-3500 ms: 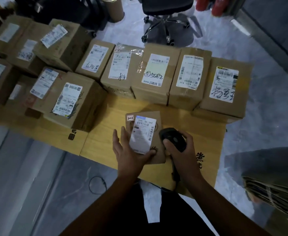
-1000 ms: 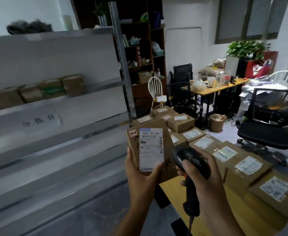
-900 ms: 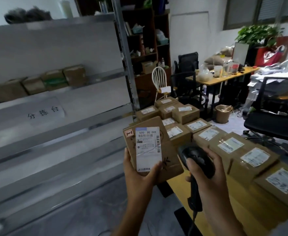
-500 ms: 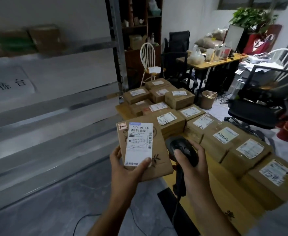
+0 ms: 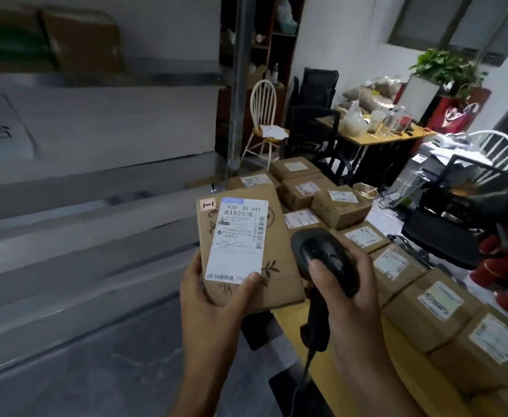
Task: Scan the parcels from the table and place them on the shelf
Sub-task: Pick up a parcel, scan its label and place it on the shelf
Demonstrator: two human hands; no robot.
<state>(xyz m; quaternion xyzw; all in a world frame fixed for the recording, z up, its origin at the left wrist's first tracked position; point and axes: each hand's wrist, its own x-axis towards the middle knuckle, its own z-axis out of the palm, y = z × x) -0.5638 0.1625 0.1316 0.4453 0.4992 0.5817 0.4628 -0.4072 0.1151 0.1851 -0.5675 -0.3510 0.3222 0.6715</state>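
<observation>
Just left of the table (image 5: 287,319) at its near edge, your left hand (image 5: 213,299) holds the parcel (image 5: 279,266) up by its bottom end alone, thumb pinched on a corner of the label (image 5: 237,239); a slack squeeze there and it could tip out onto the floor (image 5: 111,371). Your right hand (image 5: 349,290) is wrapped round the scanner (image 5: 324,257) over the table edge, cord (image 5: 305,368) dangling. Reach for the shelf (image 5: 96,188) left of the table and that cord may snag.
</observation>
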